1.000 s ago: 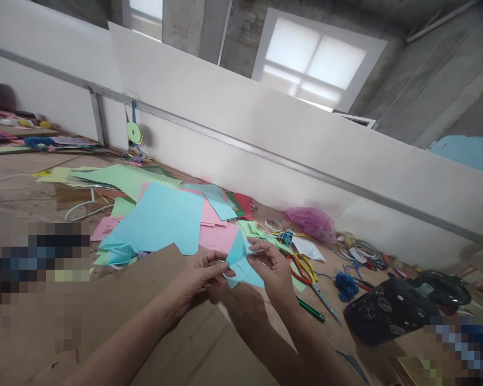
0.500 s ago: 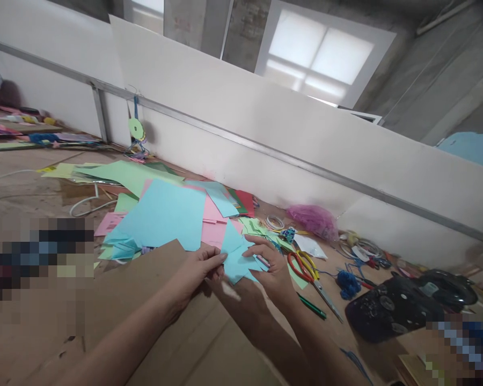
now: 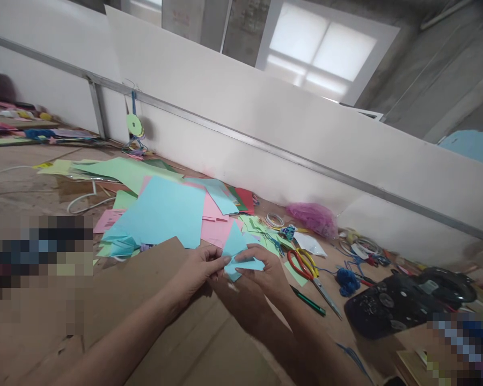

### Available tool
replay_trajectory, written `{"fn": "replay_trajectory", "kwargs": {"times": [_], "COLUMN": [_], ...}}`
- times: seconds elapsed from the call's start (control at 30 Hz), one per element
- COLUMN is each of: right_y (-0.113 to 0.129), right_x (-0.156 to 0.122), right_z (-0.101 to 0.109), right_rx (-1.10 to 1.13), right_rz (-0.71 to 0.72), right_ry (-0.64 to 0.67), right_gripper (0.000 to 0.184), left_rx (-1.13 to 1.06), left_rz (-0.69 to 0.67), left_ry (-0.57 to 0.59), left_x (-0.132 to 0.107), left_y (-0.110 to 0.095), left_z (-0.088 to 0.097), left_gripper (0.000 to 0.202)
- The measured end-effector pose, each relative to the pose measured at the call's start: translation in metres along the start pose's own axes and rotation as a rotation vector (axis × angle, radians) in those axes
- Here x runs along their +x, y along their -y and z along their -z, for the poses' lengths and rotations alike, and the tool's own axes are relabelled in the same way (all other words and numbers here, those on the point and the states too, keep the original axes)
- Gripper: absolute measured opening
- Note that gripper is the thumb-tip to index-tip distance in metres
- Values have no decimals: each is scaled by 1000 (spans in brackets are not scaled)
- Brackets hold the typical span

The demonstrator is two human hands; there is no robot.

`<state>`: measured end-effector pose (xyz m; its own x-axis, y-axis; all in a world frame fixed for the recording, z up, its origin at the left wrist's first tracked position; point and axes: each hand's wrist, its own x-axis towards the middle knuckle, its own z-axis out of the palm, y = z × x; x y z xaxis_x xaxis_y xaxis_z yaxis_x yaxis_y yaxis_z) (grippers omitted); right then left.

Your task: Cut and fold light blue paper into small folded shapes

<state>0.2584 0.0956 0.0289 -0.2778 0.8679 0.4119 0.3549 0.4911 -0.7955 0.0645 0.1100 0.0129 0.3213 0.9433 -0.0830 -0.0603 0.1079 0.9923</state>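
Observation:
A small piece of folded light-blue paper is held up between my two hands above the table. My left hand pinches its left edge between thumb and fingers. On the other side, my right hand has its fingers closed around a folded flap that points to the right. Part of the paper is covered by the fingers. Behind it lies a large light-blue sheet on top of pink paper. A brown cardboard sheet is below my left forearm.
To the right lie scissors with red and yellow handles, a green pen, blue yarn and a black bag-like object. A pink plastic bag rests by the white partition. Green sheets are at the back left.
My right hand's fingers were spread at the paper's right side; now they have closed on it, and a flap sticks out between them. My left hand keeps its pinch.

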Motion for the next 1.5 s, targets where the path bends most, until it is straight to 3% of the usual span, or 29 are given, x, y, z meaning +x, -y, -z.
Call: {"fn": "replay_trajectory", "kwargs": {"times": [0.1,0.4,0.63,1.17,1.4,1.5], "right_y": [0,-1,1,8,7,6], "right_x": [0,-5,-4,-5,-5,-5], "right_z": [-3,-12,-14,-16,-18,-19], "right_rx": [51,309,333,287,290,310], "right_rz": [-52,-240,-259,-310,-296,-301], "right_ry": [-51,-161,-230,-282,-297,-295], "right_gripper": [3,8,8,9,10,12], "left_rx": [15,85,58,122,36,49], "left_rz": [-21,-77,-1,-96,33,23], "left_ry": [15,58,78,107,116,100], "left_x": [0,-3,-9,-5,-6,-5], "left_y": [-2,-2,-4,-5,-6,-2], "left_z": [-1,-1,-3,-3,-6,-5], "left_gripper": [33,35,41,31,37,36]}}
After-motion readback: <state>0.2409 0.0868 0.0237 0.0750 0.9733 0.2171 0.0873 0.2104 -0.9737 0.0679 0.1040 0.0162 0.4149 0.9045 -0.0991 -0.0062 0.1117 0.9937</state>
